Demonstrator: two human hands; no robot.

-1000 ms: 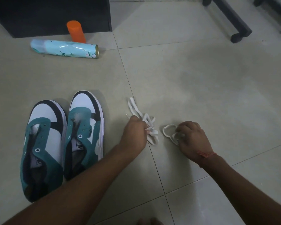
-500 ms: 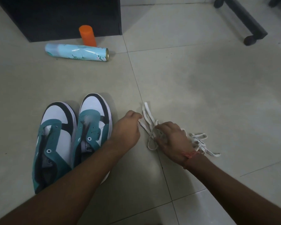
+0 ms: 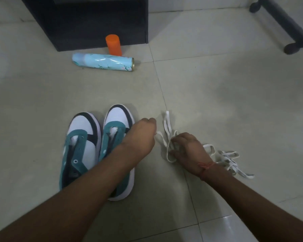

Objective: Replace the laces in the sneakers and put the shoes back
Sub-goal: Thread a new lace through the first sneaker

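Pinching white laces [image 3: 166,137], left hand [image 3: 140,135], right hand [image 3: 187,149] gripping them, spray can [image 3: 103,62] lettering unreadable

Pale tiled floor [image 3: 217,95]. Teal-and-white sneakers [image 3: 87,145] side by side, laceless, just left of the grips. White laces [image 3: 166,137] tangled between and right of the grips. Blue spray can [image 3: 103,62] on its side, orange cap [image 3: 113,44] upright, both well beyond the grips.

Pale glossy floor tiles [image 3: 234,88] with thin dark grout lines cover the room under dim light. A black cabinet [image 3: 94,20] stands at the far left; a dark furniture leg [image 3: 285,25] crosses far right.
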